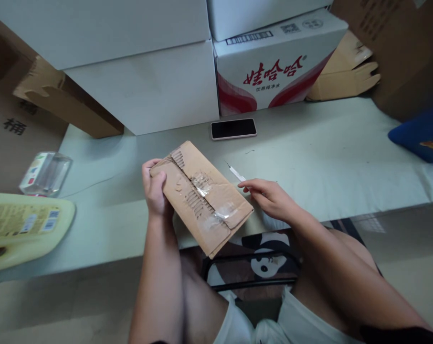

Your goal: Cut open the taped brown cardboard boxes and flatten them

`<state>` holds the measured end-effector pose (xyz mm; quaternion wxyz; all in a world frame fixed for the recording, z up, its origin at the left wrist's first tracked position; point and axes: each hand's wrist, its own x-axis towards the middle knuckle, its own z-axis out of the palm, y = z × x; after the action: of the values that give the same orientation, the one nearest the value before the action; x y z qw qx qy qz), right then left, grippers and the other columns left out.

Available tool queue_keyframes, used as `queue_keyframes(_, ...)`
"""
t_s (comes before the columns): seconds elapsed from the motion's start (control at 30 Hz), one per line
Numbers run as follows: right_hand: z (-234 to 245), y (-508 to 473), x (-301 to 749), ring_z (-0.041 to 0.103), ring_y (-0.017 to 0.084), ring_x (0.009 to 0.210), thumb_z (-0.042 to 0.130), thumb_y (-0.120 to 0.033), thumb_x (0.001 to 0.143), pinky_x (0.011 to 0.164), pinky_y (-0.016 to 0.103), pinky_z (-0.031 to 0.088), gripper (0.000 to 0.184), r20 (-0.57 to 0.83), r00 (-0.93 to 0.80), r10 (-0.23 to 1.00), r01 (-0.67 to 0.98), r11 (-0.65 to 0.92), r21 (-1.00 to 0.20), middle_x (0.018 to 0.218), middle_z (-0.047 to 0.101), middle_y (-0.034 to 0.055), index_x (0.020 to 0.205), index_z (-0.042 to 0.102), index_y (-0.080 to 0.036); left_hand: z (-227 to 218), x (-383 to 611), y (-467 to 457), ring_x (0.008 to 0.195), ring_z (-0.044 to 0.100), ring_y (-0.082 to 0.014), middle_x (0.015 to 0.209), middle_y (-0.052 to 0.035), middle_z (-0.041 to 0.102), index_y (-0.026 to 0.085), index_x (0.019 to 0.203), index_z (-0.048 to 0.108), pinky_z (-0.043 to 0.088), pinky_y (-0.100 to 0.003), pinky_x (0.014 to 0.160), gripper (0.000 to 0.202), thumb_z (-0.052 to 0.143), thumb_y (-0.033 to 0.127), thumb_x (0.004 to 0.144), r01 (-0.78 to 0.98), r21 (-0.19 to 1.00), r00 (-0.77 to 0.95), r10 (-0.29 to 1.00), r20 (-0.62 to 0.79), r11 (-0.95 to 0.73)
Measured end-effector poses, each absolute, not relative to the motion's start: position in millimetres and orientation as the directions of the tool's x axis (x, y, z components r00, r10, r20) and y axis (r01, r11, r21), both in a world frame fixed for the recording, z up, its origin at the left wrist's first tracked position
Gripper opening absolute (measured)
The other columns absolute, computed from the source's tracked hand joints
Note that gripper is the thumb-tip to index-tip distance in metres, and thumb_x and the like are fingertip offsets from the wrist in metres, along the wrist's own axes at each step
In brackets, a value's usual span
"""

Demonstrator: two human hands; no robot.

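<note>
My left hand [154, 188] is closed round the left end of a small brown cardboard box [202, 196], which it holds tilted over the front edge of a pale table [327, 157]. The box's top is torn, with strips of clear tape across it. To the right of the box, my right hand [269, 198] reaches toward a thin white tool with a pointed tip [235, 173] that lies on the table. Its fingers are curled at the tool's near end; whether they grip it is unclear.
A black phone [234, 128] lies face up behind the box. White cartons [148, 91] and a red-printed carton [277, 67] are stacked at the back. Brown cardboard [19, 119], a clear packet [46, 173] and a yellow bottle [23, 229] sit left; a blue item [420, 134] right.
</note>
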<state>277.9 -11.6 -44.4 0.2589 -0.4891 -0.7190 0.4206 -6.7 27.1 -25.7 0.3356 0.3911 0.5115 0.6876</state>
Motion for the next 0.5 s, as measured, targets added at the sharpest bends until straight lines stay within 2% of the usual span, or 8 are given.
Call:
queue_keyframes(0.1,-40.1,-13.1,276.3,0.071,0.021,0.095,0.044,-0.022,0.095,0.084,0.034,0.052,0.037,-0.084,-0.399,0.913,0.516,0.147,-0.844,0.105,0.077,0.0083,0.123,0.069,-0.02,-24.8,-6.1,26.8,0.073,0.051,-0.0169,0.083,-0.0033,0.058,0.02,0.091,0.057,0.041,-0.028,0.064,0.035,0.07,0.04,0.065,-0.066,0.964,-0.466,0.862,0.198,-0.257)
queue_keyframes(0.2,-36.6,-13.8,275.4,0.066,0.019,0.08,0.046,-0.03,0.098,0.077,0.034,0.048,0.036,-0.133,-0.415,0.9,0.567,0.141,-0.812,0.095,0.076,0.0058,0.125,0.067,-0.02,-24.7,-6.2,26.5,0.071,0.051,-0.0153,0.082,-0.0023,0.058,0.02,0.091,0.057,0.042,-0.027,0.062,0.036,0.072,0.041,0.066,-0.061,0.961,-0.454,0.865,0.213,-0.269)
queue_keyframes(0.3,-35.6,-13.6,275.1,0.06,0.018,0.072,0.046,-0.033,0.098,0.072,0.033,0.045,0.036,-0.15,-0.427,0.892,0.582,0.144,-0.801,0.089,0.073,0.0039,0.125,0.066,-0.02,-24.7,-6.3,26.4,0.071,0.053,-0.0144,0.083,-0.0018,0.059,0.019,0.091,0.058,0.043,-0.026,0.062,0.036,0.072,0.039,0.065,-0.062,0.959,-0.462,0.859,0.219,-0.278)
queue_keyframes(0.5,-35.2,-13.9,274.9,0.057,0.016,0.069,0.046,-0.036,0.098,0.07,0.031,0.041,0.037,-0.16,-0.429,0.889,0.574,0.131,-0.808,0.084,0.07,0.0024,0.125,0.065,-0.02,-23.0,-5.6,25.4,0.071,0.053,-0.0144,0.082,-0.0026,0.062,0.017,0.091,0.06,0.043,-0.025,0.062,0.038,0.071,0.037,0.061,-0.093,0.966,-0.489,0.856,0.166,-0.24)
